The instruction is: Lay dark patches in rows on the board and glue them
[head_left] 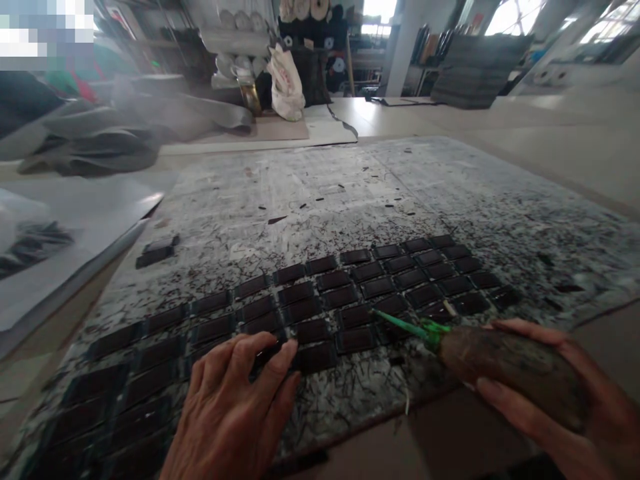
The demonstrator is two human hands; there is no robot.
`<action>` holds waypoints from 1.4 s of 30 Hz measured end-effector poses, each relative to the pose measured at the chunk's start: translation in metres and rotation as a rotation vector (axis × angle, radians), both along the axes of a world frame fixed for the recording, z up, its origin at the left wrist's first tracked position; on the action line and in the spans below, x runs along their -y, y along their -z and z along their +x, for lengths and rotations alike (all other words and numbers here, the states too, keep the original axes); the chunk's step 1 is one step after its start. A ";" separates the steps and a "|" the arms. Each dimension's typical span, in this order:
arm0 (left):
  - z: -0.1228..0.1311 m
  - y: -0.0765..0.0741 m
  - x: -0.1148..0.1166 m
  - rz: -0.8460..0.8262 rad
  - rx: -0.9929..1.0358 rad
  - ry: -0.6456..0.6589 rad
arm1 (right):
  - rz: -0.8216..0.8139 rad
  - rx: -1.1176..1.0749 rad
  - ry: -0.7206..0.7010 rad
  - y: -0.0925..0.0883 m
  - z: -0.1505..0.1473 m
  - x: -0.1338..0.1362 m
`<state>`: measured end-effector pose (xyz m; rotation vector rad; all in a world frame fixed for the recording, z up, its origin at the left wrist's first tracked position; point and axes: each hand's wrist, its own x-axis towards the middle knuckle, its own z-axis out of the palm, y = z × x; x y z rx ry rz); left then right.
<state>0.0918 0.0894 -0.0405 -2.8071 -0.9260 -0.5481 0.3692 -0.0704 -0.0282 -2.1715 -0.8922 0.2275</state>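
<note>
The bottle (pixel 510 370) seems to be of soft plastic, so I judge that it yields under the fingers and needs only moderate pressure. How full, and so how heavy, it is, I cannot tell. The wide body is the good place to take hold; the green nozzle (pixel 400 325) is thin and would probably bend if one gripped it there. The dark pieces (pixel 355 340) look flat and light. I think they would shift easily, so it is better to take each one by its edges; some shine and may be slippery or sticky.

The bottle is in the right hand (pixel 575 400), which is closed around the body, with the thumb on the near side. It is tilted almost flat, and the nozzle points to the left, over the rows. Whether its tip touches a piece, I cannot tell. The left hand (pixel 235 393) is over the rows, well apart from the bottle. Its thumb and index finger are close together at one piece, but whether they pinch it is not clear. The rows lie on a speckled board (pixel 220 193), partly under the left hand.
</note>
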 end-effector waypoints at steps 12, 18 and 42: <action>-0.003 0.006 -0.001 -0.001 0.024 0.003 | 0.030 0.099 -0.034 0.004 0.012 0.001; -0.002 0.008 -0.002 -0.026 0.050 0.000 | 0.021 0.052 -0.005 0.000 0.006 0.001; -0.006 0.013 -0.010 0.050 0.070 0.083 | 0.064 0.023 -0.043 0.000 0.005 -0.002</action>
